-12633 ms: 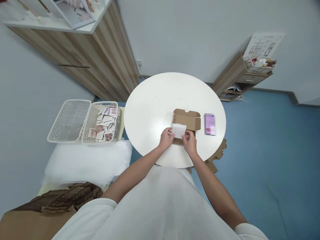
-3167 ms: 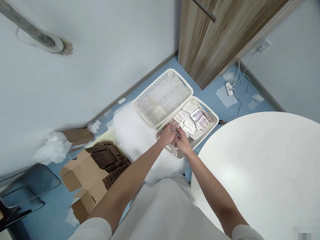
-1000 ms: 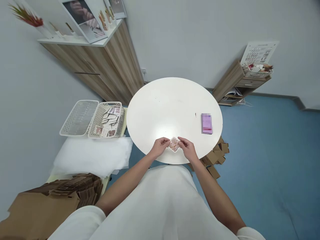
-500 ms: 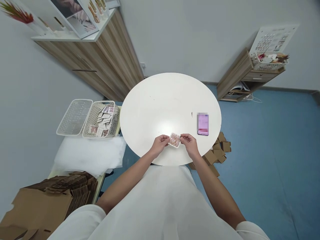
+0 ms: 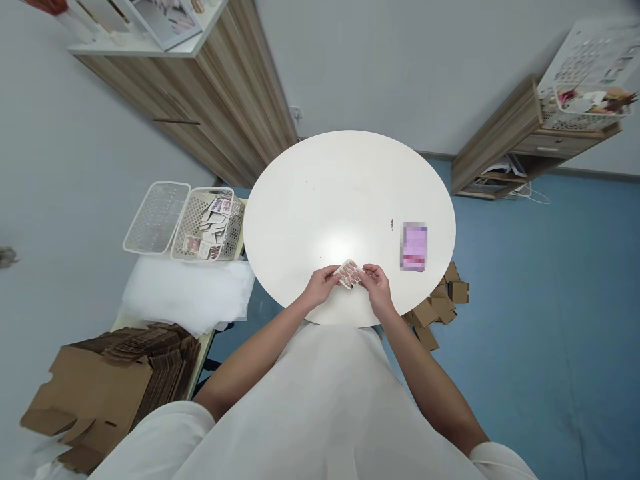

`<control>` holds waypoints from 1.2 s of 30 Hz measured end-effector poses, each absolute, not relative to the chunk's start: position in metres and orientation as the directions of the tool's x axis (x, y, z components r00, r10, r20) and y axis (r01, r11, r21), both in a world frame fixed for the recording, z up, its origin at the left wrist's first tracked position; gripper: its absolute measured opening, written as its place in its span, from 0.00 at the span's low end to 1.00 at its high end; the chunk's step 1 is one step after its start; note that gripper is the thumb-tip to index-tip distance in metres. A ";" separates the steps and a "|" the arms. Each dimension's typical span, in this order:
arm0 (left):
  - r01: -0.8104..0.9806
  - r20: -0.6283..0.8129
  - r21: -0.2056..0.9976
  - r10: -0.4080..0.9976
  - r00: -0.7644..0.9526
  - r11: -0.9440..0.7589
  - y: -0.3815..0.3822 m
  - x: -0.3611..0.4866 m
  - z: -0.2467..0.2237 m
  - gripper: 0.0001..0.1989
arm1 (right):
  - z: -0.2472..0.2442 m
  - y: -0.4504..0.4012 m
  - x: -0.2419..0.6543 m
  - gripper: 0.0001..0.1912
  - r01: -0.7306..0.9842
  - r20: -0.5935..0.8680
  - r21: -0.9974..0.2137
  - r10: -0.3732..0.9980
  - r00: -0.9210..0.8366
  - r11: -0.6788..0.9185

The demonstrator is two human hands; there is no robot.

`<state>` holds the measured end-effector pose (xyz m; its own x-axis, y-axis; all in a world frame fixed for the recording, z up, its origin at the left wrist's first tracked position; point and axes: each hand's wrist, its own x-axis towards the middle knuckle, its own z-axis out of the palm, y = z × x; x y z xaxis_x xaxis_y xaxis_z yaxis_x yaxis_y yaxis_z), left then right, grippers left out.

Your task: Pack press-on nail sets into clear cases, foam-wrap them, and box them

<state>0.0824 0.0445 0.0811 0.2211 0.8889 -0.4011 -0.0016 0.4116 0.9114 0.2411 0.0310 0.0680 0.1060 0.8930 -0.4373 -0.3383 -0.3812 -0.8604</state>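
Note:
Between my two hands, over the near part of the round white table (image 5: 310, 193), is a small pack of press-on nails (image 5: 350, 273) with rows of pinkish, nail-shaped pieces. My left hand (image 5: 320, 285) pinches its left edge between thumb and fingers. At the opposite edge, the fingers of my right hand (image 5: 377, 285) are closed on it. The pack sits at a slant, and my fingertips cover parts of both sides. To the right of my right hand, a phone (image 5: 414, 247) lies on the table with its pinkish screen blurred out.
Left of the table, a white basket (image 5: 182, 220) holds several small packs, beside a second white basket (image 5: 131, 223). White foam sheets (image 5: 190, 293) and flattened cardboard boxes (image 5: 95, 387) lie nearer. Small cardboard boxes (image 5: 443, 308) are on the floor at right. Wooden cabinets (image 5: 235, 100) stand behind.
The pack has turned in my hands and is tilted differently, with my right fingers shifted along its edge. The whole view has moved slightly as my head moved.

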 end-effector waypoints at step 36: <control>0.282 -0.444 0.841 0.887 -0.128 0.462 0.072 -0.136 0.014 0.25 | 0.018 0.075 0.003 0.19 0.208 -0.395 -0.889 0.913 0.104 -0.408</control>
